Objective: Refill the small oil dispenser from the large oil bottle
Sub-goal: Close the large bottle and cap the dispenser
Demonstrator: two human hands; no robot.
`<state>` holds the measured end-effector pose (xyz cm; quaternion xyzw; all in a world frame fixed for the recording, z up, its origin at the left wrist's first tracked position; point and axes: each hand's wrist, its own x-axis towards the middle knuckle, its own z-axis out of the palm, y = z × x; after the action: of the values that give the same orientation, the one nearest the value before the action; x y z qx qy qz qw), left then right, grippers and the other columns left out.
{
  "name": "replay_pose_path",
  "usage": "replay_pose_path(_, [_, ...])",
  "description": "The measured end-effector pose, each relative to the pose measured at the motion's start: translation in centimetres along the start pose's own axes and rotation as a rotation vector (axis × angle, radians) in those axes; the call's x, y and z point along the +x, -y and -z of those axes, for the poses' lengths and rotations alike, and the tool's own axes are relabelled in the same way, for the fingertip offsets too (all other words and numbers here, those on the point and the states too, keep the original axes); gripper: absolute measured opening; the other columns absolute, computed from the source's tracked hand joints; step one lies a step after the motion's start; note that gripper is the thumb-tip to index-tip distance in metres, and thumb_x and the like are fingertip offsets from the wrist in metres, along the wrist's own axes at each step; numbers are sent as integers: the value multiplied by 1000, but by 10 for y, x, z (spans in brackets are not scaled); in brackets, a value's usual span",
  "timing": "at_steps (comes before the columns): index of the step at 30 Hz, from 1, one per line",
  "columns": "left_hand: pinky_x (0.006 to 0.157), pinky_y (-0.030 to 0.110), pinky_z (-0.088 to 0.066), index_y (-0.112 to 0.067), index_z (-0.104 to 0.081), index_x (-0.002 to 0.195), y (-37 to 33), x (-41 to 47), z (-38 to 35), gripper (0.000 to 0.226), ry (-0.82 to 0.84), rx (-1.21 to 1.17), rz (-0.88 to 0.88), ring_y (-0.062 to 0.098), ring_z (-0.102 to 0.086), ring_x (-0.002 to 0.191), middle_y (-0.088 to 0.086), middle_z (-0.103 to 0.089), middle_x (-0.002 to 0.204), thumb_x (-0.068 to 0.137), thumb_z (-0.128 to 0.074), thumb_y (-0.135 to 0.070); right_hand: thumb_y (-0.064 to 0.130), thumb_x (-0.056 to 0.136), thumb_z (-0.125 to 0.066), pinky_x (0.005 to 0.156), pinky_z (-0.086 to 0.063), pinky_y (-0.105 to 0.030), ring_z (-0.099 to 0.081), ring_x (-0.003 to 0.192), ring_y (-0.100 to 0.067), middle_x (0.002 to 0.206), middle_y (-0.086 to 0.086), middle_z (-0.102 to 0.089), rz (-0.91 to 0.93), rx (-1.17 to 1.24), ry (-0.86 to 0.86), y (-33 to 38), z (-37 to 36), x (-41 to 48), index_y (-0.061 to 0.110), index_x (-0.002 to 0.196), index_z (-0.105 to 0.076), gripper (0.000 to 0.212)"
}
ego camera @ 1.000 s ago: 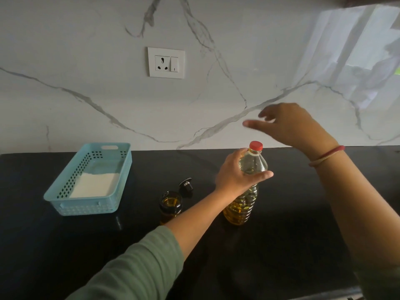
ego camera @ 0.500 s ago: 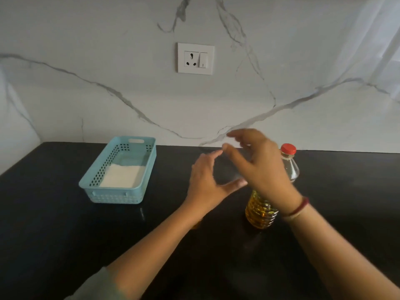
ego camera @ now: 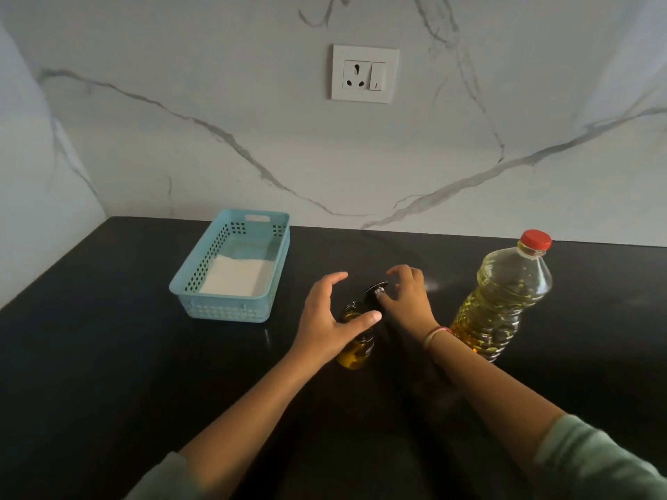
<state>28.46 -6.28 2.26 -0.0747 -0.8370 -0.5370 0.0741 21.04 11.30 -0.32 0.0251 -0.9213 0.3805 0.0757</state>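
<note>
Both hands flank upright small oil dispenser [ego camera: 355, 351]: left hand [ego camera: 325, 319] fingers released, cupping; right hand [ego camera: 411, 304] thumb on lid [ego camera: 373, 288], fingers loose; large oil bottle [ego camera: 501, 301] right of dispenser.

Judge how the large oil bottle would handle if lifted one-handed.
The large oil bottle looks well filled, so probably heavy. Its ribbed clear plastic should aid grip yet may flex. Tall and narrow, it could tip if pushed high.
</note>
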Motion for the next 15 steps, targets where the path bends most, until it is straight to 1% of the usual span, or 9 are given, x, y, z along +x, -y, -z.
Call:
replay_pose_path(4, [96,11,-26,-34,-34,141,13,-6,-10,90,72,-1,30,0,-32,129,-18,-33,138,66,-80,-54,16,82,-70,83,-47,-25,-50,94,-16,130,-9,-37,-97,-79,57,-10,-14,11,14,117,-44,44])
replay_pose_path(6, [95,7,-26,-32,-33,142,18,-10,-13,93,95,6,30,-1,-31,130,-18,-32,139,65,-81,-53,19,81,-71,82,-47,-26,-49,91,-16,127,-9,-39,-115,-94,66,-14,-21,14,14,115,-43,44])
replay_pose_path(8, [95,4,-30,-31,-34,141,23,-12,-16,89,103,9,32,-3,-34,127,-17,-36,139,68,-82,-47,21,81,-72,80,-47,-27,-48,89,-15,120,-8,-43,-124,-91,55,-17,-25,18,14,111,-42,42])
replay_pose_path(9, [98,8,-35,-31,-37,138,25,-12,-17,83,102,11,31,-1,-39,125,-15,-40,137,70,-82,-43,22,81,-72,78,-47,-27,-50,88,-15,116,-7,-46,-131,-86,45,-19,-27,21,15,107,-42,40])
replay_pose_path(10, [102,17,-41,-32,-39,134,27,-12,-19,76,98,9,32,1,-44,123,-13,-45,133,72,-82,-38,22,81,-71,76,-47,-27,-52,88,-16,111,-6,-50,-140,-87,43,-19,-28,23,16,104,-43,38])
replay_pose_path(11, [103,25,-45,-33,-40,131,29,-12,-20,72,93,4,35,3,-49,120,-11,-49,129,73,-82,-34,22,81,-71,75,-48,-28,-55,88,-18,106,-6,-53,-141,-95,44,-20,-28,26,15,101,-43,35])
replay_pose_path(12, [102,30,-46,-34,-41,129,31,-12,-21,69,91,-4,40,5,-51,118,-11,-51,126,73,-82,-32,21,81,-71,74,-50,-31,-57,87,-20,101,-7,-56,-140,-109,47,-20,-28,28,15,99,-44,33])
replay_pose_path(14, [102,31,-47,-36,-42,127,34,-11,-22,69,87,-20,53,5,-52,118,-11,-53,124,72,-82,-31,20,81,-70,74,-52,-34,-59,84,-22,94,-7,-59,-139,-112,52,-21,-29,31,13,98,-46,30])
replay_pose_path(15, [102,31,-47,-36,-42,127,34,-11,-22,69,87,-28,59,6,-52,118,-12,-53,124,71,-83,-32,20,81,-70,73,-52,-33,-58,82,-20,92,-5,-59,-145,-92,51,-21,-29,32,12,98,-47,30])
